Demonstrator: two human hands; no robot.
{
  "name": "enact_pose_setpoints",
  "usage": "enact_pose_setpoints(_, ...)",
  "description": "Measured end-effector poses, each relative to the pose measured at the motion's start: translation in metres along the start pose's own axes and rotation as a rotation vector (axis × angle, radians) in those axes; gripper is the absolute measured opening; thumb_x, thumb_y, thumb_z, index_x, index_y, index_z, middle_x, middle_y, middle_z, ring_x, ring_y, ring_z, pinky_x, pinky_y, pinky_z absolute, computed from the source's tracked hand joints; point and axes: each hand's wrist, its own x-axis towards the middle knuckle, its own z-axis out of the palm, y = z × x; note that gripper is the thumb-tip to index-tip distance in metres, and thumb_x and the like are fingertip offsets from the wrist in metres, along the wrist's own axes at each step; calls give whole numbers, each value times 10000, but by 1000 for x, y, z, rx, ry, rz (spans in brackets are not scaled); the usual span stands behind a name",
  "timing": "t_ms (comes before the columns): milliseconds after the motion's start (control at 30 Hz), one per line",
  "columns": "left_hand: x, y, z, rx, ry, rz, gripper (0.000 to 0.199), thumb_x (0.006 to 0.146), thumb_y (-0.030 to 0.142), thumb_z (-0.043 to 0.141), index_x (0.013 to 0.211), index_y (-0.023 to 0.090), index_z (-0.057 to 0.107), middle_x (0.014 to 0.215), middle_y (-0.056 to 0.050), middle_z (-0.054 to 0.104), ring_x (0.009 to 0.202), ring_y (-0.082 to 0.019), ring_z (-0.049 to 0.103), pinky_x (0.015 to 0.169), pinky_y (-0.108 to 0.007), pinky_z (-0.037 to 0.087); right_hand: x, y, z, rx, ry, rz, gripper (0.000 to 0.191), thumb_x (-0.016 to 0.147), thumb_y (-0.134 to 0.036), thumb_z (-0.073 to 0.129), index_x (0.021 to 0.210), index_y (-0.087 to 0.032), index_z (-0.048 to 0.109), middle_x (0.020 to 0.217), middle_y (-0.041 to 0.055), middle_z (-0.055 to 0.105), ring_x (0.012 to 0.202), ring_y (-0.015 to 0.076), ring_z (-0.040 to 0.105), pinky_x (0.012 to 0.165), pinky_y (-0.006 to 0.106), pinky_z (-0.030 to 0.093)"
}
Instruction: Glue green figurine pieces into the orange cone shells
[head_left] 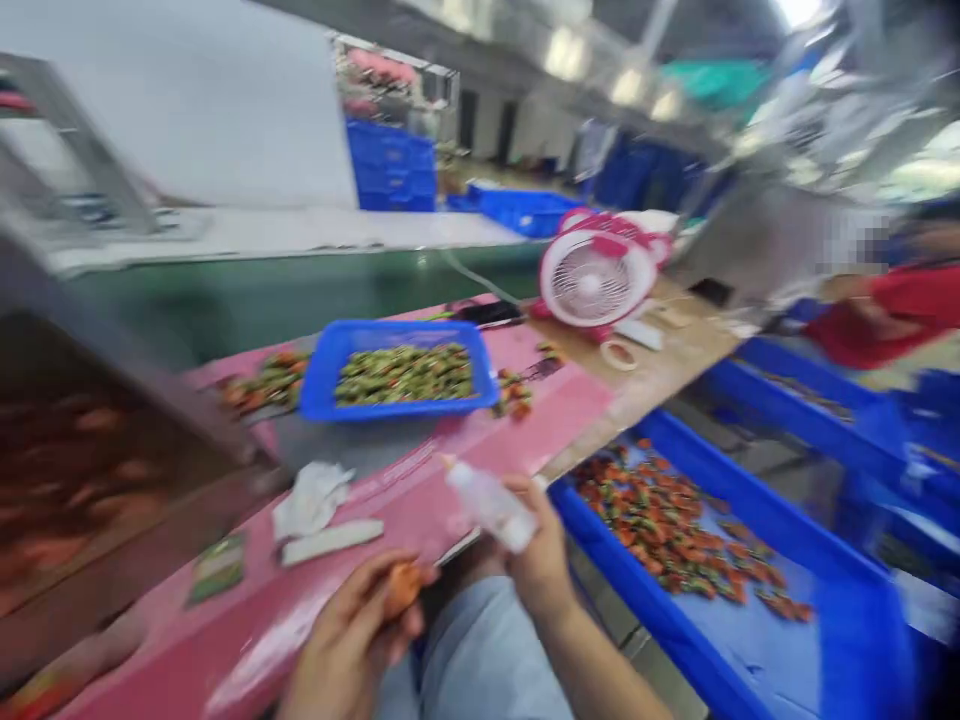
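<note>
My left hand [356,625] is closed around a small orange piece [403,588], whose exact kind is blurred. In my right hand [541,550] is a translucent squeeze bottle [487,503], tilted with its narrow tip pointing up and to the left. Both hands are above my lap at the front edge of the pink-covered table [420,510]. Just beyond them stands a blue basket [397,408] with many small green pieces [405,372]. A crumpled white tissue [311,500] and a pale flat strip [332,541] lie left of the bottle.
On the right, a large blue tray [780,650] holds many orange and green pieces [667,530]. A pink fan [596,275], a tape roll [619,354] and a dark phone [491,313] sit at the back. A green packet [217,568] lies left. A person in red [892,310] is far right.
</note>
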Motion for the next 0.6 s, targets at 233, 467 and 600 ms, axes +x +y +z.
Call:
enact_pose_setpoints(233,-7,-11,-13,-321,19,-120,196,776,299,555,904,151,563,821,-72,604,573,-88,502,469,-176,346,-23,-2,-25,79,125,51,365,674,-449,582,925,-186,551,820,48,556,700,170,532,579,267,419)
enact_pose_setpoints(467,-10,-11,-17,-368,26,-144,153,786,226,549,935,191,553,843,-50,610,565,-63,500,458,-143,345,-29,-20,-16,44,183,8,417,639,-506,598,896,-181,555,764,64,535,638,183,533,541,292,436)
enact_pose_setpoints(600,-9,-12,-19,-403,26,-173,197,824,228,481,1006,173,534,927,-78,598,592,-67,507,455,-142,359,-32,-21,-12,6,197,-33,401,639,-514,587,863,-183,557,751,70,532,633,187,531,521,296,440)
